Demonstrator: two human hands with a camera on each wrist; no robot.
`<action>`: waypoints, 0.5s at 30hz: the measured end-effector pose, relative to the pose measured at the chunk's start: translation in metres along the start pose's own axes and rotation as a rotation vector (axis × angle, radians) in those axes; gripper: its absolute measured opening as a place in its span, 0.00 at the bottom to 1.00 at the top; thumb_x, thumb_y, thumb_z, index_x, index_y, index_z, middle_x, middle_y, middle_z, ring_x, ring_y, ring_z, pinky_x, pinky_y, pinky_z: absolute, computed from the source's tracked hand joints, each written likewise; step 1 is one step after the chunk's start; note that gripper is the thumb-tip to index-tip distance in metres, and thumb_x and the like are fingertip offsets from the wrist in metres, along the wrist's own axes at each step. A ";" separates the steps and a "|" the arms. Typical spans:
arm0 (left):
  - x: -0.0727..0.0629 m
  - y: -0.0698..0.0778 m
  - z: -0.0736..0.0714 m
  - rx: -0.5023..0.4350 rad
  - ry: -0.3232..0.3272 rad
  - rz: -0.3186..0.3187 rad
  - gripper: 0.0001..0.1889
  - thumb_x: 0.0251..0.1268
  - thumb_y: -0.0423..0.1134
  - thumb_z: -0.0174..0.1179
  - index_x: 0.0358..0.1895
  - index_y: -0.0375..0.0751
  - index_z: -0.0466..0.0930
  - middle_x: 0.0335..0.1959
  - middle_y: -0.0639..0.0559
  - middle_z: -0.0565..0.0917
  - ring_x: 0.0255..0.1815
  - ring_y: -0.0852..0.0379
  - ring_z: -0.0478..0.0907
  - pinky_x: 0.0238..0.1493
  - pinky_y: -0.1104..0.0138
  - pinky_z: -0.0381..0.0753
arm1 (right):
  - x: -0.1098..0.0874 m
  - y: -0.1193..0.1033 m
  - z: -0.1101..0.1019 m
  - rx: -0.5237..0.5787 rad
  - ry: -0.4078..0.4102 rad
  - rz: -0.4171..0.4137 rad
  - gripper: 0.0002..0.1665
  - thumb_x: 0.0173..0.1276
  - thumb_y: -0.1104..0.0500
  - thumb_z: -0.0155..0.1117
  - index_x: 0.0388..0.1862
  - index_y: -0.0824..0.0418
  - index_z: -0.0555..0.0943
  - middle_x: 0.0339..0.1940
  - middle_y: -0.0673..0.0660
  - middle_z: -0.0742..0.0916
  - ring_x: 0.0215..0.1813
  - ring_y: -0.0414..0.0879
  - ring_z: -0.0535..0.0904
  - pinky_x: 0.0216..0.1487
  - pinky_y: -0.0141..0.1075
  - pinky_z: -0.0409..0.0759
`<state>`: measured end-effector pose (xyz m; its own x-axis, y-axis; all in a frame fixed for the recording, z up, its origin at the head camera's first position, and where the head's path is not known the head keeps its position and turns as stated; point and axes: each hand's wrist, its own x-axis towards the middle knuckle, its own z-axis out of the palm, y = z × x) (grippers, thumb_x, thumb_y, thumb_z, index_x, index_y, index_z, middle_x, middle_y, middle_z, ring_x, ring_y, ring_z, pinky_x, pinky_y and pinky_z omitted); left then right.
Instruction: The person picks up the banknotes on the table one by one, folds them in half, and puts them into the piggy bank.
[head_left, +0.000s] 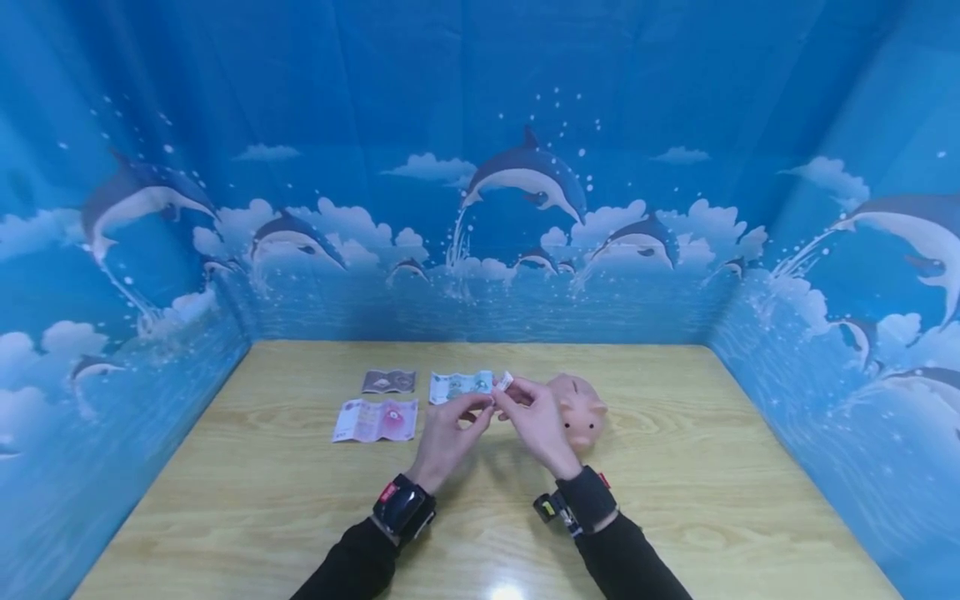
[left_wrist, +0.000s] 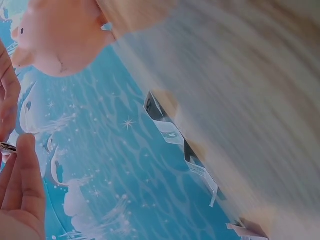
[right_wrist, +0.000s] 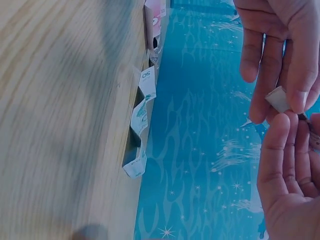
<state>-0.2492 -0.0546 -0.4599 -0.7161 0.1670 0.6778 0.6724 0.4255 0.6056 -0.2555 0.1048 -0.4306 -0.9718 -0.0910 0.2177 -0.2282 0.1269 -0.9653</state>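
Note:
Both hands meet above the table and pinch a small folded banknote [head_left: 505, 381] between their fingertips. My left hand [head_left: 447, 435] grips it from the left, my right hand [head_left: 537, 421] from the right. In the right wrist view a pale flap of the folded banknote [right_wrist: 278, 99] sticks out between the fingers; its other parts are hidden. Just behind the hands lies a creased green banknote [head_left: 459, 386]. Close to the right hand, a pink piggy bank [head_left: 581, 417] rests on the table, its left side partly covered by that hand.
On the left of the wooden table [head_left: 285, 517] lie a creased pink banknote [head_left: 375, 420] and, behind it, a brownish banknote [head_left: 388, 382]. A blue curtain [head_left: 480, 300] printed with dolphins encloses the back and sides.

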 end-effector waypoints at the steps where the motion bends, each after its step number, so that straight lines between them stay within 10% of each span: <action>1: 0.000 0.001 0.001 -0.003 0.000 0.005 0.12 0.57 0.29 0.68 0.45 0.39 0.85 0.42 0.45 0.89 0.36 0.56 0.86 0.36 0.68 0.87 | -0.001 0.001 -0.002 0.005 -0.005 -0.010 0.14 0.68 0.62 0.66 0.50 0.67 0.83 0.43 0.66 0.88 0.35 0.41 0.84 0.40 0.39 0.87; 15: 0.004 0.010 0.014 -0.007 0.000 0.035 0.09 0.59 0.30 0.67 0.42 0.41 0.84 0.39 0.48 0.89 0.34 0.59 0.86 0.33 0.73 0.86 | -0.004 -0.003 -0.030 -0.067 -0.102 -0.086 0.14 0.68 0.60 0.66 0.48 0.67 0.83 0.37 0.66 0.89 0.38 0.59 0.86 0.33 0.40 0.88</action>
<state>-0.2479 -0.0371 -0.4575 -0.6920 0.1821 0.6986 0.6985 0.4133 0.5842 -0.2529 0.1342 -0.4247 -0.9380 -0.2035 0.2805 -0.3174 0.1794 -0.9312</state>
